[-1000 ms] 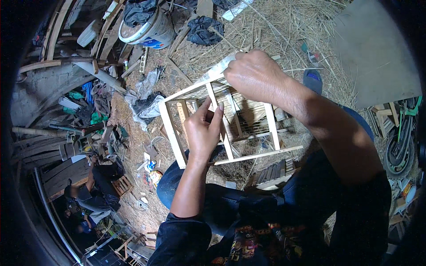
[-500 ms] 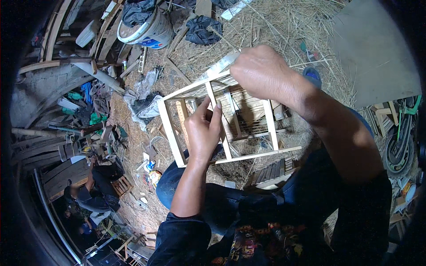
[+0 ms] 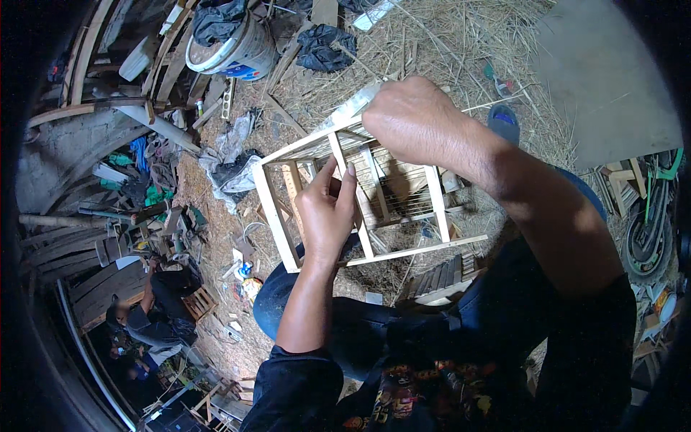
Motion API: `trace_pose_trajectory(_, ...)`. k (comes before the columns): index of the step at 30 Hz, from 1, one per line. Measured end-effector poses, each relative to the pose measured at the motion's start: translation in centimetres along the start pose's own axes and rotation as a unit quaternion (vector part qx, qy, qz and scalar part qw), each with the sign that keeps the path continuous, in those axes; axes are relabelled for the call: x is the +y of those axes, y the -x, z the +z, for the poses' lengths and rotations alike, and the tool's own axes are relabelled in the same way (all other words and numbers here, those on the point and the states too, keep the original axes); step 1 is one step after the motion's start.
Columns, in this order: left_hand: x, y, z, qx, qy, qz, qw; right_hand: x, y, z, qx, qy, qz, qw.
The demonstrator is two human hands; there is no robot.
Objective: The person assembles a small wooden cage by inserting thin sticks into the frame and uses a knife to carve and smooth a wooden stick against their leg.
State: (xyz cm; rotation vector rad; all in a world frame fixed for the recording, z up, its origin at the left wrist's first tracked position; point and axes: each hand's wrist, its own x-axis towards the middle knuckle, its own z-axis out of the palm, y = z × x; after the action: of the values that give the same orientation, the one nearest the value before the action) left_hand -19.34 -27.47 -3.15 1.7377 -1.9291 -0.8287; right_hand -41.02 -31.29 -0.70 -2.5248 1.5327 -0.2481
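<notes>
A light wooden frame point(image 3: 274, 216), shaped like a small cage with thin parallel bars inside, is held tilted above my lap. The thumb and fingers of my left hand point(image 3: 325, 216) are closed around its middle crosspiece point(image 3: 362, 229), near the frame's left half. At the far upper edge, my right hand point(image 3: 404, 121) is closed in a fist against the wood. Whatever sits inside that fist is hidden by the back of the hand. Another slat point(image 3: 438, 205) runs parallel to the crosspiece on the right side.
A white bucket point(image 3: 252, 52) with dark plastic in it stands far left, beside a crumpled black bag point(image 3: 325, 49). A grey board point(image 3: 604, 86) lies on straw at the right, above a bicycle wheel point(image 3: 646, 248). Another person point(image 3: 147, 324) sits at the lower left among scrap wood.
My right hand has shifted slightly left along the frame's far edge. My left hand keeps its hold on the crosspiece, and the frame has barely moved.
</notes>
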Motion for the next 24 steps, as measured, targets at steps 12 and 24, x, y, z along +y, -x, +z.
trace_pose_trajectory(12, 0.2, 0.1, -0.1, 0.011, -0.003, 0.006, 1.000, -0.3, -0.1, -0.3, -0.005, -0.006, -0.005, 1.000)
trace_pose_trajectory(24, 0.1, 0.1, -0.1, 0.003, -0.003, 0.000, 1.000, 0.0, -0.2, 0.0, 0.021, -0.011, 0.005, 1.000)
